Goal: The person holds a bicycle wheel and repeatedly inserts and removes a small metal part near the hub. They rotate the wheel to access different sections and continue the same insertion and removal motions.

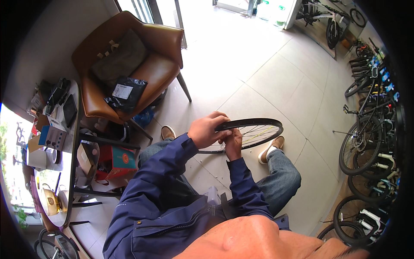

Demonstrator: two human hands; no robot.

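A black-rimmed bicycle wheel (pixel 261 121) with thin spokes, one of them yellowish, is held tilted between my legs, above the floor tiles. My left hand (pixel 208 131) is closed over the near-left part of its rim, thumb toward the inner side. Just right of it, my right hand (pixel 233 143) reaches up from below, its fingers closed against the inner edge of the rim, close to the left fingertips. Whether a small part is pinched between the fingers is hidden. Part of the wheel's left side lies behind my hands and sleeve.
A brown leather armchair (pixel 168 36) with a black parcel (pixel 125 93) stands ahead left. Beside it is a cluttered table (pixel 67 149), with a red and teal bag (pixel 123 157) beneath. Several bicycles (pixel 361 144) line the right side. Small white bits dot the floor (pixel 211 172) below.
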